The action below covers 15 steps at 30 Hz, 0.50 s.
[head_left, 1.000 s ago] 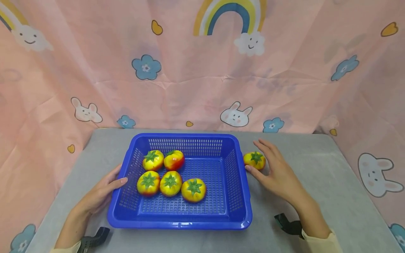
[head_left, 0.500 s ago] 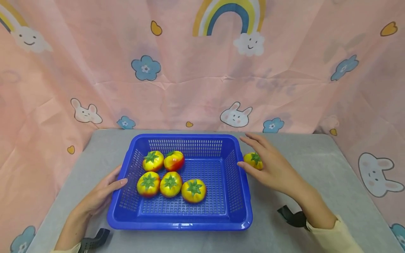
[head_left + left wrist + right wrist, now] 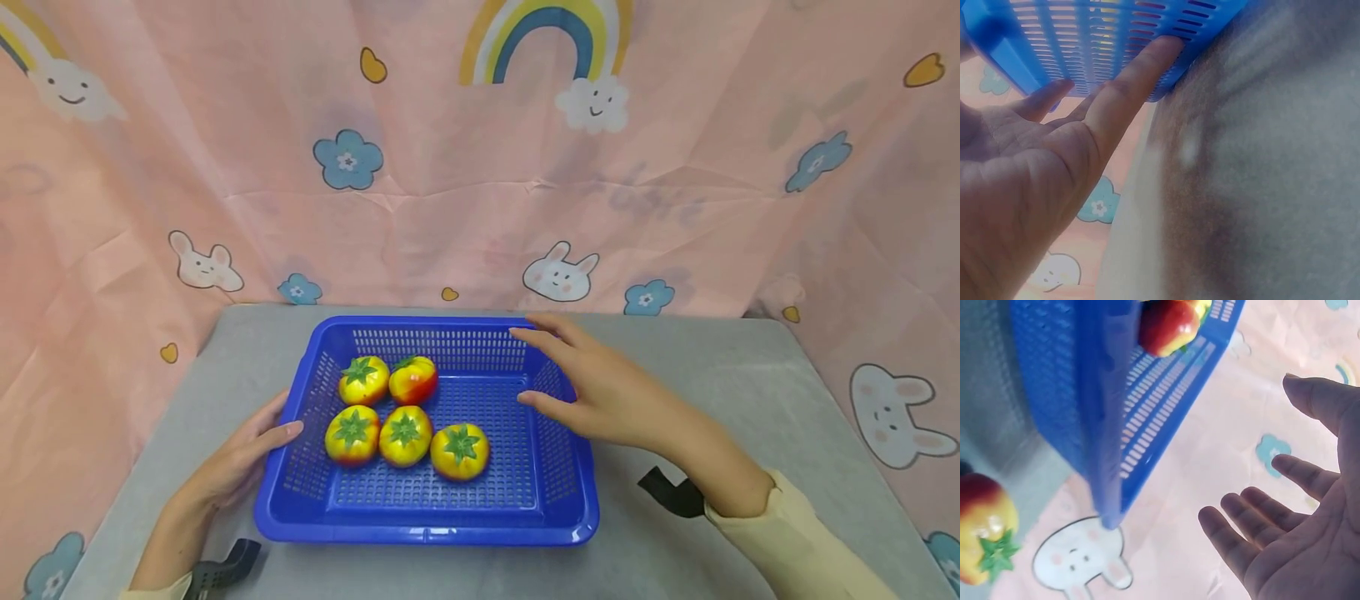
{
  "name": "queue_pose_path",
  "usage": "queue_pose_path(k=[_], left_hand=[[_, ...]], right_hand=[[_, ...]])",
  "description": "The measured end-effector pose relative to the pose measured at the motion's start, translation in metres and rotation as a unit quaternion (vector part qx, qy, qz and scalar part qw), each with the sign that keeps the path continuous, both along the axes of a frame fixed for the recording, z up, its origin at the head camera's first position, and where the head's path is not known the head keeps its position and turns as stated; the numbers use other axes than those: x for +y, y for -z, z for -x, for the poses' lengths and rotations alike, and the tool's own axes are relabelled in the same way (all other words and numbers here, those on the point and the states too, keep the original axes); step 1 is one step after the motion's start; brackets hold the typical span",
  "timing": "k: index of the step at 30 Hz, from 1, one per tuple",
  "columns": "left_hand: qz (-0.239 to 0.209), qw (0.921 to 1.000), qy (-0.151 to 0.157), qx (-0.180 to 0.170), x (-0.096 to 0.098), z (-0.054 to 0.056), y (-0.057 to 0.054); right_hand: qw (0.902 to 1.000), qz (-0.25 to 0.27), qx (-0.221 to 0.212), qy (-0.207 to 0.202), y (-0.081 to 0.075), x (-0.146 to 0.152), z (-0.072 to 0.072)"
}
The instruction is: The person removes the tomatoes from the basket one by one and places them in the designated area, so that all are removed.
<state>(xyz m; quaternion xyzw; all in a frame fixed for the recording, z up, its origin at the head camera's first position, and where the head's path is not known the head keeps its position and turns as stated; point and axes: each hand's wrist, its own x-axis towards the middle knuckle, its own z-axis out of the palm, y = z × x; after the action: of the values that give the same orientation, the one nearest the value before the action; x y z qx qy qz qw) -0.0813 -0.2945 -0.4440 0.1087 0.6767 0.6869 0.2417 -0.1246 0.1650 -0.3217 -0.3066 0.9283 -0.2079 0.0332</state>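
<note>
A blue plastic basket (image 3: 426, 533) holds several yellow-and-red tomato-like fruits (image 3: 405, 436) with green star-shaped tops, grouped toward its left half. At the basket's left side, my left hand (image 3: 236, 454) holds the wall, thumb on the rim and fingers against the outside. In the left wrist view, fingers (image 3: 1147, 62) touch the slotted wall. My right hand (image 3: 592, 383) hovers over the basket's right rim, fingers spread and holding nothing. One more such fruit (image 3: 986, 528) lies outside the basket in the right wrist view; in the head view the right hand and forearm hide it.
The basket stands on a grey table (image 3: 750, 392). Behind and at both sides hangs a pink patterned cloth (image 3: 450, 208). Dark wrist-worn mounts (image 3: 675, 493) show beneath each wrist.
My right hand has moved left, from beside the fruit outside the basket to above the basket's right rim, covering that fruit in the head view. My left hand stays put.
</note>
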Motion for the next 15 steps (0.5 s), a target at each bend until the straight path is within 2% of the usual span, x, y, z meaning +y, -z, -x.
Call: queue_pose_path(k=[9, 15], left_hand=[[-0.004, 1.0000, 0.004, 0.002, 0.000, 0.000, 0.001], [-0.005, 1.0000, 0.005, 0.003, 0.000, 0.000, 0.001]], right_hand=[[0.9980, -0.027, -0.028, -0.050, -0.016, -0.029, 0.002], [0.9941, -0.057, -0.063, -0.069, -0.015, -0.048, 0.006]])
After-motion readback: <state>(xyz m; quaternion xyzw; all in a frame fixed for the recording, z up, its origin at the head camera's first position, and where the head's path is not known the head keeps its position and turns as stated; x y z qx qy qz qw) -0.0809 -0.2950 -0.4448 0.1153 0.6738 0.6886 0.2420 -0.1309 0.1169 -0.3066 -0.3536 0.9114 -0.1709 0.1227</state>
